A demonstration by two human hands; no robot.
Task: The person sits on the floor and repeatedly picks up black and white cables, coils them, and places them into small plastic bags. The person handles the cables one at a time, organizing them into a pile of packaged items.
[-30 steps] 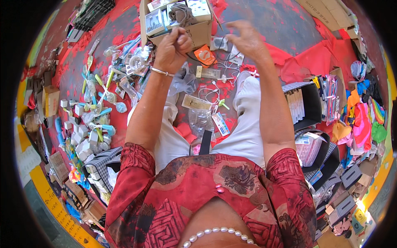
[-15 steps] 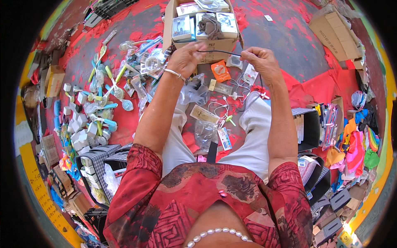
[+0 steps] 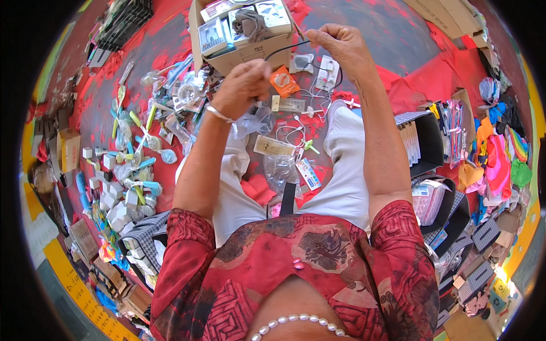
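A thin black cord [image 3: 288, 48] runs slantwise between my two hands. My right hand [image 3: 345, 50], higher and farther away, pinches it between thumb and fingers. My left hand [image 3: 245, 88] is closed at the cord's other end, nearer to me and slightly blurred. Beyond my right hand a dark length of cord hangs near a flat white rectangular piece [image 3: 326, 74] on the floor. An orange packet [image 3: 284, 81] lies below the gap between my hands. White cables [image 3: 291, 135] and a clear bagged item [image 3: 289, 104] lie between my legs.
A cardboard box [image 3: 250, 55] of small packages, topped by a grey-brown cloth flower, stands just beyond my left hand. Plastic-wrapped brushes [image 3: 149, 140] and small white boxes spread leftward. Dark baskets [image 3: 426, 153] and colourful bags [image 3: 495, 170] are at right.
The view has shifted, so the box sits farther left. My left hand has come nearer to me and my right hand is higher in view. The cord between them now slants.
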